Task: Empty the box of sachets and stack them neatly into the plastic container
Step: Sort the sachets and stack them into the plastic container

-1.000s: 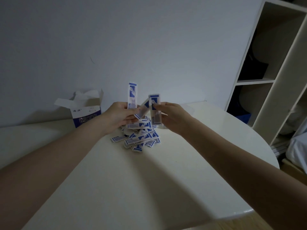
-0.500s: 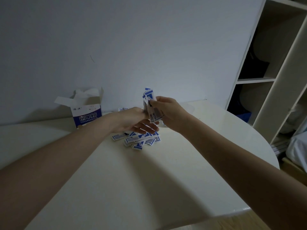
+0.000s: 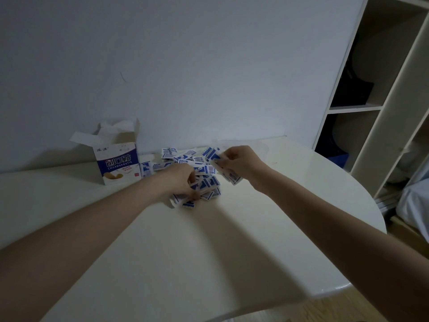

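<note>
A loose pile of blue-and-white sachets (image 3: pixel 185 159) lies on the white table near the wall. My right hand (image 3: pixel 239 162) grips a small bundle of sachets (image 3: pixel 228 174) just above the pile's right side. My left hand (image 3: pixel 182 182) reaches down into the front of the pile, its fingers curled among the sachets there. The open sachet box (image 3: pixel 118 165) stands upright to the left with its flaps up. A clear plastic container (image 3: pixel 262 146) sits faintly visible behind my right hand, partly hidden by it.
The white table (image 3: pixel 209 252) has a rounded edge at the right and front. A tall open shelf unit (image 3: pixel 376 108) stands at the right, with a bed corner (image 3: pixel 415 205) below it. The wall rises directly behind the pile.
Both hands have dropped from a raised position down to the pile. The right hand still holds its bundle; the left hand has moved into the sachets on the table.
</note>
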{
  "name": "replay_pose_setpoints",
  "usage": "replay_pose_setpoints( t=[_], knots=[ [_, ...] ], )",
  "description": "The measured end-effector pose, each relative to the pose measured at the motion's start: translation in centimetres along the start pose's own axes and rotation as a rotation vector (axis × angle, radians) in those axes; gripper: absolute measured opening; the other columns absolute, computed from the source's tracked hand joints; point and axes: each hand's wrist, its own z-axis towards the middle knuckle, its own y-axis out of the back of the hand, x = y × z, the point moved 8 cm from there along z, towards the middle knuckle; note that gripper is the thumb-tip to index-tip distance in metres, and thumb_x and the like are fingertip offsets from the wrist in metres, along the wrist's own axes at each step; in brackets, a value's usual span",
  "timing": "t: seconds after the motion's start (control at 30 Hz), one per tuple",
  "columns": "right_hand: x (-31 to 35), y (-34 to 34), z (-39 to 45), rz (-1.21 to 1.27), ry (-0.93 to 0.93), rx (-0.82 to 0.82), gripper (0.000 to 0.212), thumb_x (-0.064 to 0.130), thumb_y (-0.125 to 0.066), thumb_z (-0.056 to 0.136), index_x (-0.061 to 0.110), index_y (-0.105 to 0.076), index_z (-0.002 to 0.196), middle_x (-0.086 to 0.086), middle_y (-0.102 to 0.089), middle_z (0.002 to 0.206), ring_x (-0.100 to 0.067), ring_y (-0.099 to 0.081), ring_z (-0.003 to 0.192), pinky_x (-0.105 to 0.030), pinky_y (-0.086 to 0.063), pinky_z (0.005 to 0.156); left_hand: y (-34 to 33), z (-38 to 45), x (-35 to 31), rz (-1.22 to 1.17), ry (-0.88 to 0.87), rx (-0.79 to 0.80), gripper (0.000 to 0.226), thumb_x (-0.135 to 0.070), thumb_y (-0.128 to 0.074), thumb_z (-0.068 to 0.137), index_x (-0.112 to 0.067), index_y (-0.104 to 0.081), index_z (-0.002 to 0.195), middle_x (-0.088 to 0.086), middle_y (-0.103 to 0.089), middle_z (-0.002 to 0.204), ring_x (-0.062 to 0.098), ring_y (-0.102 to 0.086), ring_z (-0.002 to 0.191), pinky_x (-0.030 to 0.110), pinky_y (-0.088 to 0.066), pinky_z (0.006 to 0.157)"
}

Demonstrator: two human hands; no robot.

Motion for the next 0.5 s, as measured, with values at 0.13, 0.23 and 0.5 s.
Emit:
replay_pose_setpoints(
  t=[0.13,0.23,0.5],
  knots=[
    [-1.2,0.2,0.2,0.221,-0.121,0.018,0.018,0.007,-0.058,0.089,0.006,-0.056,0.071,-0.015,-0.057,0.081,-0.024,-0.054,0.073,-0.03,-0.042,0.064,1.0,0.3,1.0,-0.259,-0.006,-0.026,0.03,-0.029,-0.073,0.077,-0.001,-0.065,0.078,0.004,-0.054,0.062,0.011,-0.044,0.051,0.021,-0.031,0.048],
    [-1.2,-0.7,-0.2,0.475,-0.214,0.082,0.018,0.003,-0.052,0.091,0.001,-0.053,0.074,-0.012,-0.055,0.075,-0.019,-0.054,0.064,-0.025,-0.046,0.059,2.2,0.2,2.0,-0.549,0.066,-0.119,0.032,-0.026,-0.072,0.079,-0.003,-0.054,0.067,0.003,-0.049,0.052,0.009,-0.042,0.041,0.016,-0.035,0.042],
    [-0.6,-2.2,-0.9,0.595,-0.292,0.142,0.017,0.002,-0.05,0.092,0.003,-0.053,0.076,-0.012,-0.056,0.075,-0.021,-0.056,0.066,-0.034,-0.05,0.063,1.7,-0.3,1.4,-0.763,0.118,-0.032,0.015,-0.016,-0.068,0.082,-0.006,-0.059,0.075,0.005,-0.056,0.062,0.002,-0.043,0.032,0.018,-0.035,0.045]
  ],
)
